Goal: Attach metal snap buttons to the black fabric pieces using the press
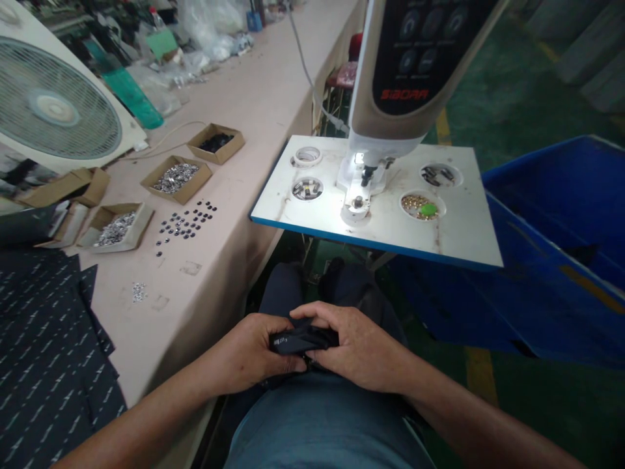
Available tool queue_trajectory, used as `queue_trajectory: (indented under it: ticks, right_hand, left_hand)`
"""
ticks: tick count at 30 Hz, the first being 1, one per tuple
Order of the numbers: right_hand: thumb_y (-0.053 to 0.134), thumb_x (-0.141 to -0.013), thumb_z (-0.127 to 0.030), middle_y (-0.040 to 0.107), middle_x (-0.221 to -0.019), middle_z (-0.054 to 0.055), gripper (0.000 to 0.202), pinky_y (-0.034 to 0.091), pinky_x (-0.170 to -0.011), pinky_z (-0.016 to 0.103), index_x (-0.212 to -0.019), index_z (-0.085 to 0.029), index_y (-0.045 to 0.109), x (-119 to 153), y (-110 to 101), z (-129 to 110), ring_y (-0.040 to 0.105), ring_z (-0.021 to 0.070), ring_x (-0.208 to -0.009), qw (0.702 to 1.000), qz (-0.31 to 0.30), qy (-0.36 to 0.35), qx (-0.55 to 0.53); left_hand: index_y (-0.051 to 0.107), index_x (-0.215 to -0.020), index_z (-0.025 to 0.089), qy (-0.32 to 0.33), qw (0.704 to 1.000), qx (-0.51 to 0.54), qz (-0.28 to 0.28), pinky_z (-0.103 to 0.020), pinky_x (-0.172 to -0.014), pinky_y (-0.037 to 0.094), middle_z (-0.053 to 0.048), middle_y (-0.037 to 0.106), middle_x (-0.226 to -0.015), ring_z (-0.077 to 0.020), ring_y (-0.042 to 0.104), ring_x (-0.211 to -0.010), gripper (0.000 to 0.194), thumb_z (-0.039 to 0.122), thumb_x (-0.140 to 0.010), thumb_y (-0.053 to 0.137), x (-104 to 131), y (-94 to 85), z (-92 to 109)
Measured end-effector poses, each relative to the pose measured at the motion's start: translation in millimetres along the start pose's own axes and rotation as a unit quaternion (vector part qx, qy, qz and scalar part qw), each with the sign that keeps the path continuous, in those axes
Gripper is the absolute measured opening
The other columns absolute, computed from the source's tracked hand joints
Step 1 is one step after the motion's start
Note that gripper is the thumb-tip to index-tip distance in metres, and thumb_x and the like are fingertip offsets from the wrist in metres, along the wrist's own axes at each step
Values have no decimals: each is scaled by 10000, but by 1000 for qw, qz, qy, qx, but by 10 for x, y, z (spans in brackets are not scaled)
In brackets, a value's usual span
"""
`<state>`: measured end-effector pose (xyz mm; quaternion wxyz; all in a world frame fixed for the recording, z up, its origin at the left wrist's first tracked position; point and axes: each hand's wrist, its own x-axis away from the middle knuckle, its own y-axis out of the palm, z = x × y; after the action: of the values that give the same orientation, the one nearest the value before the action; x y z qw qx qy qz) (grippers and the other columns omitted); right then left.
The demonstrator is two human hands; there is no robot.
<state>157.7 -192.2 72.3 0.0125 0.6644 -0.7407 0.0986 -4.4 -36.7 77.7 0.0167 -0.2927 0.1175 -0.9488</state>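
Note:
Both my hands meet low in front of my waist around a small black item with white lettering (297, 340). What kind of thing it is I cannot make out. My left hand (256, 352) has its thumb and fingers round the left end. Over the right end curls my right hand (354, 345), fingers across the top and thumb below. The underside is hidden by my hands. Beyond them stands a snap-fastening machine (410, 85), its lamp lit over a white work plate (297, 215) with round cups of small metal parts.
On the bench (205, 286) at left are cardboard boxes of metal parts (176, 179), loose dark snaps (183, 225), smaller silver pieces (139, 292) and dark printed fabric (53, 352). A fan (58, 107) stands behind. A blue bin (551, 260) is at right.

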Motion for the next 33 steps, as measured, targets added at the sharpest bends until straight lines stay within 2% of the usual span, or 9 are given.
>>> queue_trajectory:
  ticks: [4, 9, 13, 17, 21, 25, 29, 31, 33]
  right_hand:
    - [695, -773, -84, 768, -987, 11, 520, 521, -783, 268, -1272, -202, 613, -32, -36, 5, 720, 176, -874, 999, -12, 31, -13]
    - [705, -757, -96, 745, -913, -1, 494, 482, -693, 229, -1236, -178, 616, -56, -69, 48, 673, 143, -776, 997, -23, 58, -47]
    - [758, -748, -175, 712, -828, -20, 447, 438, -611, 207, -1177, -170, 634, -88, -96, 129, 618, 114, -673, 990, -26, 83, -114]
    - [818, -734, -280, 715, -852, -6, 426, 474, -690, 233, -1110, -154, 661, -127, -112, 222, 642, 124, -722, 969, -43, 103, -219]
    - [858, -710, -392, 721, -882, 20, 435, 491, -739, 259, -1028, -145, 693, -131, -110, 276, 650, 146, -775, 961, -37, 113, -249]
    - [838, -717, -516, 711, -891, 32, 491, 483, -705, 260, -1029, -162, 704, -118, -147, 313, 649, 174, -788, 968, -27, 122, -217]
    - [621, -857, -673, 726, -953, 68, 556, 507, -764, 327, -1090, -176, 708, -153, -229, 352, 667, 245, -873, 983, -35, 113, -139]
    - [515, -929, -657, 735, -972, 68, 526, 512, -820, 359, -1059, -193, 728, -199, -267, 363, 673, 269, -926, 990, -39, 121, -64]
    - [489, -966, -590, 741, -960, 51, 453, 512, -845, 359, -1008, -221, 748, -275, -306, 360, 677, 269, -940, 990, -55, 128, 36]
  left_hand:
    - [719, -932, 126, -11, 996, 81, -36, -232, -655, 388, 21, 574, -748, -109, 465, -671, 308, 389, -779, 762, 0, -28, -17]
    - [669, -837, 117, -27, 993, 112, -41, -225, -600, 321, 39, 468, -687, -88, 381, -631, 294, 396, -791, 751, -17, -3, -2]
    - [642, -800, 111, -42, 985, 166, -39, -221, -577, 276, 45, 439, -673, -75, 350, -614, 310, 388, -760, 776, -48, 24, -27]
    - [647, -810, 107, -40, 972, 227, -36, -217, -576, 290, 38, 474, -671, -70, 376, -598, 372, 418, -708, 825, -71, 48, -116]
    - [654, -822, 103, -22, 958, 287, -20, -205, -561, 287, 34, 498, -668, -64, 389, -587, 420, 449, -685, 849, -96, 83, -164]
    - [640, -737, 110, -10, 946, 323, -9, -193, -530, 269, 45, 493, -630, -55, 378, -562, 455, 477, -616, 880, -156, 96, -126]
    - [717, -790, 121, 0, 940, 341, -13, -196, -563, 340, 38, 571, -656, -63, 437, -569, 431, 462, -588, 886, -238, 53, -96]
    - [750, -822, 141, 1, 939, 343, -15, -205, -607, 384, 33, 619, -696, -75, 481, -604, 410, 432, -571, 890, -277, 29, -111]
    - [758, -796, 160, -13, 945, 326, -5, -209, -607, 387, 40, 632, -701, -83, 492, -616, 388, 413, -537, 897, -325, 9, -153]
